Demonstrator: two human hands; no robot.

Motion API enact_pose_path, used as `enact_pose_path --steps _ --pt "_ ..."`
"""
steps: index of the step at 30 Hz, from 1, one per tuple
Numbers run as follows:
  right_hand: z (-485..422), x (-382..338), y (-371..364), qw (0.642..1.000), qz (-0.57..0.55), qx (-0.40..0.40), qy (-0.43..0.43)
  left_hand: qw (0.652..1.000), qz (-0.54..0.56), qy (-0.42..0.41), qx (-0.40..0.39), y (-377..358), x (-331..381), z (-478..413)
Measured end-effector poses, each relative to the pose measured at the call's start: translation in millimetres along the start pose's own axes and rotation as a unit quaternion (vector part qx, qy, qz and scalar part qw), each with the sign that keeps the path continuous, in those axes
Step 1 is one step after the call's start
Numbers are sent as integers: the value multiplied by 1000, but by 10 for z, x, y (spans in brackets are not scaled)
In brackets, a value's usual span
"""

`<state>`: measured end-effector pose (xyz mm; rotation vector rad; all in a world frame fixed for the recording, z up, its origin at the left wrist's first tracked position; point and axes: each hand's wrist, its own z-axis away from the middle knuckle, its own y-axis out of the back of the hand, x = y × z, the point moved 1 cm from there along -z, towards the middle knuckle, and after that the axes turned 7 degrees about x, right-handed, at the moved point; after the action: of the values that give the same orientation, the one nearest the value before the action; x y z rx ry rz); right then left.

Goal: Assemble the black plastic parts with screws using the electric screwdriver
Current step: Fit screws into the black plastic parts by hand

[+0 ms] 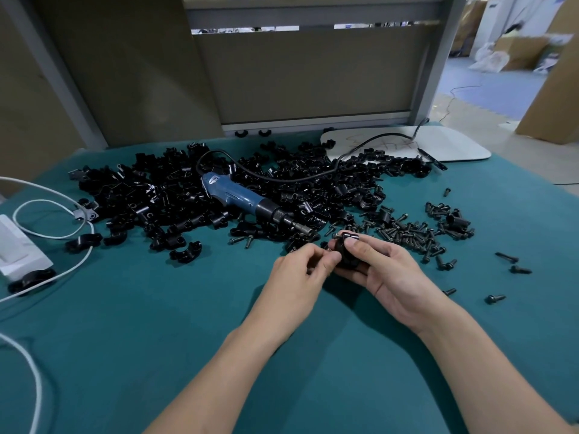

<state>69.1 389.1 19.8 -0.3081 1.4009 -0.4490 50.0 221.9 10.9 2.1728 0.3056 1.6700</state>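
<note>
Black plastic part (347,256) between right hand (391,274) fingers (355,245).

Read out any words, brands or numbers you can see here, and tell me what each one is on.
No text here can be read.
Electric screwdriver: a small badge near its cord end, too blurred to read.
White board: brownish handwritten scribbles, not legible.
Black plastic part at centre: no marking shows.
Cardboard boxes behind: too blurred to tell.
</note>
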Motion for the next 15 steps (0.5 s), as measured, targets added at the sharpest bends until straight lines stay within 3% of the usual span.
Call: enact_pose_path --steps 10,15 --pt "-13 10 24 1000 -7 -9 -8 996 6 -89 -2 15 25 26" --pt "-15 0 10 1000 -11 -5 9 999 22 -17 -16 24 -8 20"
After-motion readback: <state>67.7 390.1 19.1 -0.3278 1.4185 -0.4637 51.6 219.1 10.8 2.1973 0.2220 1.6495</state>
